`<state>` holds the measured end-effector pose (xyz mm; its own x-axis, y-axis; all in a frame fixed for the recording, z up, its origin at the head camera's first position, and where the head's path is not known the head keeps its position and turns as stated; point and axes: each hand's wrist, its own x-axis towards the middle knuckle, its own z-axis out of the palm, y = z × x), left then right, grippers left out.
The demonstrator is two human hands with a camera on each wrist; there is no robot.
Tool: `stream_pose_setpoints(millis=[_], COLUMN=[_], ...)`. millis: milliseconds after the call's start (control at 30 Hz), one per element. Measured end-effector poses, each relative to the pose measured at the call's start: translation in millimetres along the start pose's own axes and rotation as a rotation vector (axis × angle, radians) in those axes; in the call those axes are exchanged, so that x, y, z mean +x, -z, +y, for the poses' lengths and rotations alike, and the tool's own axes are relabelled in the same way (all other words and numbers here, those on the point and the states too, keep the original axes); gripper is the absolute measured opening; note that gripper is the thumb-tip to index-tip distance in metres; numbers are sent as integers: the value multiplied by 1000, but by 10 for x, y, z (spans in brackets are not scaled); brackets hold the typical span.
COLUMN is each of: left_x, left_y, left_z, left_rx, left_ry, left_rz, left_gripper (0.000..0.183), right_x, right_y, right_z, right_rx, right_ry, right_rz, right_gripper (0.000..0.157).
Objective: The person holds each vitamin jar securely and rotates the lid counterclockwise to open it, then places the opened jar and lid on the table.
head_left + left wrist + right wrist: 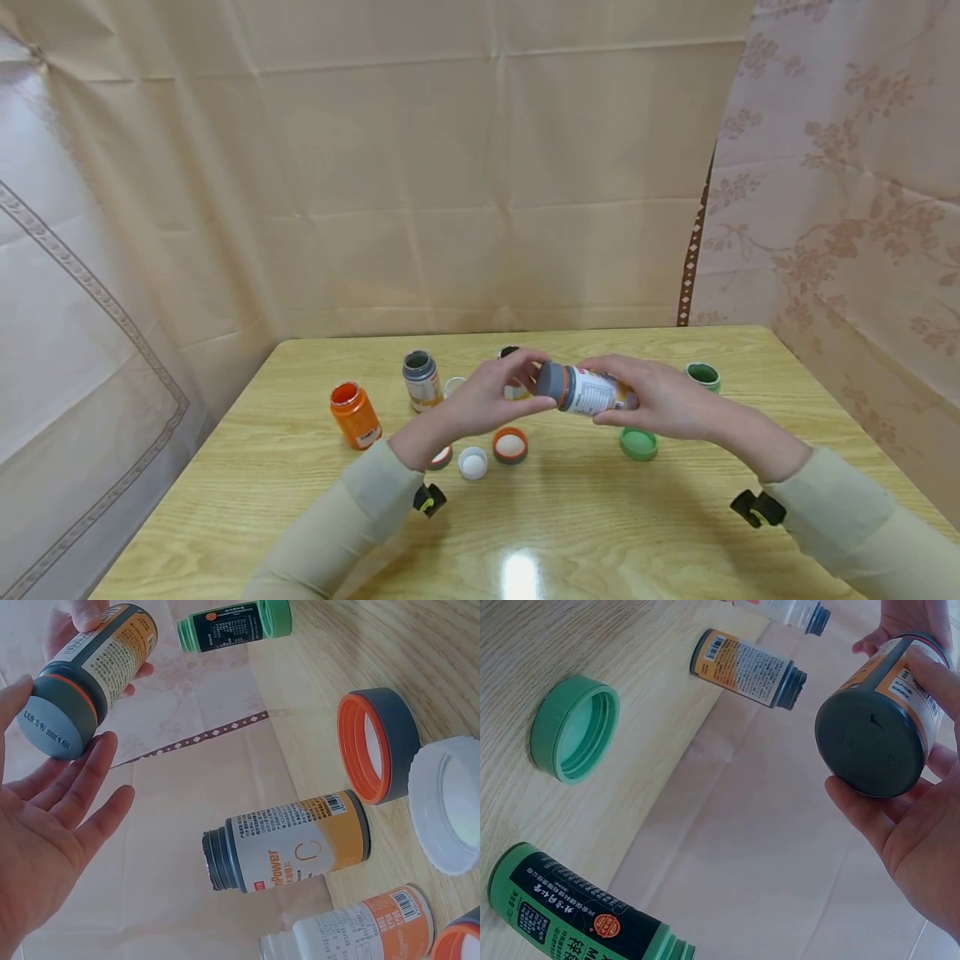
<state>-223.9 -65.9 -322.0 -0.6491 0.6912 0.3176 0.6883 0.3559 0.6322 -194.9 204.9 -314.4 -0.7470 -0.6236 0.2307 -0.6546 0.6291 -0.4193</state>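
Observation:
Both hands hold a grey supplement bottle above the table, tipped onto its side. Its dark grey cap, edged with an orange ring, points left and sits on the neck. My left hand grips this cap between thumb and fingers; in the left wrist view some of its fingers spread below the cap. Around the bottle's body curls my right hand, near the base, which faces the right wrist camera. Behind the left hand an uncapped grey-and-orange bottle stands partly hidden.
Uncapped bottles stand about: an orange bottle, a grey bottle, a white-and-orange bottle and a green bottle. Loose caps lie nearer: a white cap, an orange-lined grey cap and a green cap. Curtains surround the table.

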Motion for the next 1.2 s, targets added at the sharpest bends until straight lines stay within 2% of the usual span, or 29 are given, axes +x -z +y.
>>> stream_pose_setpoints(millis=[200,367,567,733,867,967,1200], left_x=[-1,-8,-15,-16,-8,0,10], left_y=[-4,-6,-7,-6,-5,-7,-12], left_z=[2,-18,-51,-52,-48,-44,-38], left_rx=[12,-4,-17,-7,10,2,-34], left_ry=[39,43,-37,-121,-150,-128,14], left_rz=[5,7,21,1,-6,-11,-4], left_gripper=[46,57,68,64,60,57,49], right_x=[4,-3,-12,-12,-3,-1,1], right_y=[-2,1,9,9,1,-2,-8], right_z=[-14,-14,4,13,16,18,18], right_rx=[-1,6,8,15,15,10,24], right_ry=[-6,-13,-12,-7,-7,-7,-8], right_rz=[1,4,14,10,11,11,-2], right_gripper=[60,60,60,60,60,61,61])
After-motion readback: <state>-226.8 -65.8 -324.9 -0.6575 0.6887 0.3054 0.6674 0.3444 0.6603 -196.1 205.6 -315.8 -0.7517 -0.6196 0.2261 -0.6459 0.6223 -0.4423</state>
